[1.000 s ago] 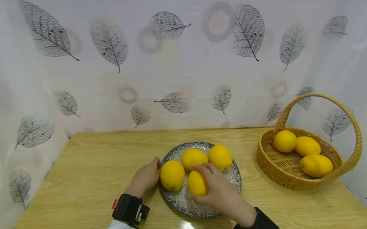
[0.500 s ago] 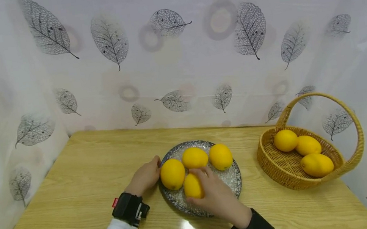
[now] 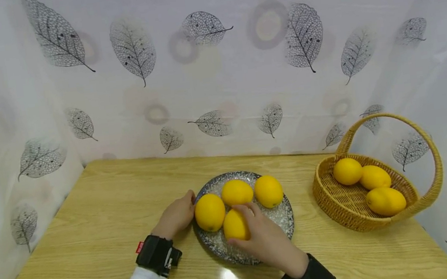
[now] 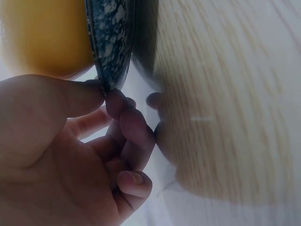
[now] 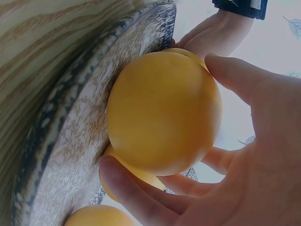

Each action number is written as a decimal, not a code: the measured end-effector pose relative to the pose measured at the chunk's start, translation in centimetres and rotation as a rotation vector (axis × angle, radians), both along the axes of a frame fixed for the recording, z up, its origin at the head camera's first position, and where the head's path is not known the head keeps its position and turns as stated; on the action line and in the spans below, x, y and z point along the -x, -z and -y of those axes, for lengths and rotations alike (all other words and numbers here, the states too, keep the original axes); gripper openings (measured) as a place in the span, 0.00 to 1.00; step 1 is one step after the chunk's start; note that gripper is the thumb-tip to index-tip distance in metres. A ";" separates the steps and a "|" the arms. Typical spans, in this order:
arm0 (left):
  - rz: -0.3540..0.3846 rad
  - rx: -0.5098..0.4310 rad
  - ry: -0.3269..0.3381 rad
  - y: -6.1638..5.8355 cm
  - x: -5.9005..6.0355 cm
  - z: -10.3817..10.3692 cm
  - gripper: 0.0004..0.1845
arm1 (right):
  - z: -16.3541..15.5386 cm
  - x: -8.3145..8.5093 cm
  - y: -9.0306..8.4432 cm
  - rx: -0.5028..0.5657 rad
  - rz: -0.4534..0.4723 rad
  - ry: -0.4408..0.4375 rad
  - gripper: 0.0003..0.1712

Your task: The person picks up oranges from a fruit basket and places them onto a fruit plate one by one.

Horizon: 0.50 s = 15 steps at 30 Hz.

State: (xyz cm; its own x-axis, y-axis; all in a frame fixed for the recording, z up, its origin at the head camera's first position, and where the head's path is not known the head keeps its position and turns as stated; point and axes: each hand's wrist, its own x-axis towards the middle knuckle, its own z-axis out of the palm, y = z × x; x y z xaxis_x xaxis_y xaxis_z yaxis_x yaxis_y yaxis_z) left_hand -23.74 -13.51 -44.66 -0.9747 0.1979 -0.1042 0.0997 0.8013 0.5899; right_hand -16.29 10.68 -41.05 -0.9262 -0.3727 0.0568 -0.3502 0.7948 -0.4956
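While the left hand (image 3: 176, 216) pinches the round, speckled grey plate (image 3: 280, 220) at its edge, the right hand (image 3: 266, 237) grips a smooth, rounded yellow fruit (image 3: 234, 224) over its near half; gentle release should prevent rolling.

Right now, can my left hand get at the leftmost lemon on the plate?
Probably yes: your left hand pinches the speckled plate's rim right beside the leftmost lemon, nothing visible between, though it would likely release first.

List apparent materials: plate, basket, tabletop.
Plate: likely glazed ceramic, going by the speckled surface and dark rim; melamine possible.
Basket: looks like wicker, low-sheen; woven strands show, natural or synthetic unclear.
Tabletop: wood or wood-look laminate, glossy; grain lines and a bright reflection.
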 end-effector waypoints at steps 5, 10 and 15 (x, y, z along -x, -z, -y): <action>-0.006 -0.002 0.004 -0.1 -0.2 0.0 0.07 | -0.2 -0.1 0.0 -0.010 -0.005 0.003 0.44; -0.001 0.000 0.003 -0.2 -0.2 -0.1 0.08 | -0.3 -0.1 0.0 -0.017 -0.007 0.006 0.45; -0.003 0.006 0.002 -0.2 -0.1 0.0 0.08 | -0.4 -0.1 0.1 -0.015 -0.010 0.001 0.45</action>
State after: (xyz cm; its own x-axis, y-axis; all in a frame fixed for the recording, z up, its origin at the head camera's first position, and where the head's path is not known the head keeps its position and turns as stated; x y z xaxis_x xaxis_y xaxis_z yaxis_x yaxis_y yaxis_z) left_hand -23.62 -13.47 -44.42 -0.9745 0.1995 -0.1024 0.1033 0.8047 0.5846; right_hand -16.24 11.06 -41.14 -0.9260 -0.3725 0.0604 -0.3541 0.8024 -0.4805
